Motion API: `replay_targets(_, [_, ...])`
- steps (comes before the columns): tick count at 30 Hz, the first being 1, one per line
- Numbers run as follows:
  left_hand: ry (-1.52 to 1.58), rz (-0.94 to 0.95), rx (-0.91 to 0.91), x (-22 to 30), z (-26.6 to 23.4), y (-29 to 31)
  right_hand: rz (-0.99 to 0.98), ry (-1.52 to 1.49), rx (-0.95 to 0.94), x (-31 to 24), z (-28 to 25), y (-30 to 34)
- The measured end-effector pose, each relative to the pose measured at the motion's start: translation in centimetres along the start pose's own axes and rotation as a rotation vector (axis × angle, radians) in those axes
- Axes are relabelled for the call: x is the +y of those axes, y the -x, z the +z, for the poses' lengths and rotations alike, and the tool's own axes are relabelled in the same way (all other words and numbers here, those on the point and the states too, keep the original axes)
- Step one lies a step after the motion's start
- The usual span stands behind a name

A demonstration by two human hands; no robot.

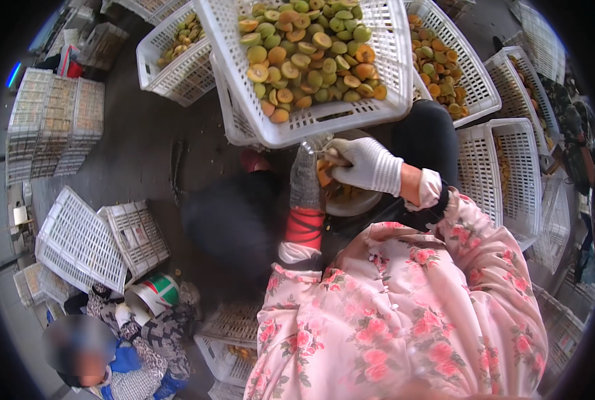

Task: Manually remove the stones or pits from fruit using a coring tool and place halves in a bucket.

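My left hand [305,175], in a dark grey knitted glove, is raised just below the near edge of a white plastic crate [324,125]. Clear, shiny material shows at its fingertips. Close against it is my right hand [367,165], in a pale grey glove, its fingers curled in a pinch. What the pinch holds is too small to make out. An orange fruit piece [324,173] shows between the hands; which hand bears it is unclear. Beneath them is a round pale container [363,204] with orange pieces inside. Halved green and orange fruits [311,57] fill the crate.
More crates of fruit halves stand behind and right, including a tilted white crate [474,87] and a tall one [521,173]. At left are stacked crates [54,127] and a leaning crate [81,237]. Another person [137,360] sits lower left beside a white-green-red bucket [152,295].
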State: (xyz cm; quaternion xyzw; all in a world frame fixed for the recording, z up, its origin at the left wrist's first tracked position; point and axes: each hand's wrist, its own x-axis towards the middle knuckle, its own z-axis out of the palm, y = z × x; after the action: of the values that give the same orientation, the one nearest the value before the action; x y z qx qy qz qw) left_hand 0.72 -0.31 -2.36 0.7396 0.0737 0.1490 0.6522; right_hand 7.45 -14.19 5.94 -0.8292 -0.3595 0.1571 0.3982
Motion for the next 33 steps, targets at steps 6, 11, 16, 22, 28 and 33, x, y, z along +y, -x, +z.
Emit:
replay_targets(6, [-0.528,0.370,-0.143,3.8,-0.8,-1.1,0.060,-0.032,0.128,0.0,-0.4,-0.7])
replay_targets(11, [-0.240,0.108,-0.184,2.7,-0.3,-0.8,0.105,-0.111,0.276,0.2,-0.7,-0.1])
replay_targets(16, [0.180,-0.225,-0.181,2.7,-0.3,-0.9,0.097,-0.070,0.112,0.1,-1.4,-0.1])
replay_targets(22, [0.297,-0.384,-0.117,3.2,0.5,-0.6,0.023,0.362,0.050,-0.3,-1.0,0.3])
replay_targets(28, [0.474,-0.429,-0.168,3.9,0.1,0.2,0.153,0.490,0.527,3.6,-9.8,0.7])
replay_targets(33, [0.199,-0.210,-0.173,0.3,-0.3,0.8,0.206,0.519,0.624,5.9,-15.6,-1.8])
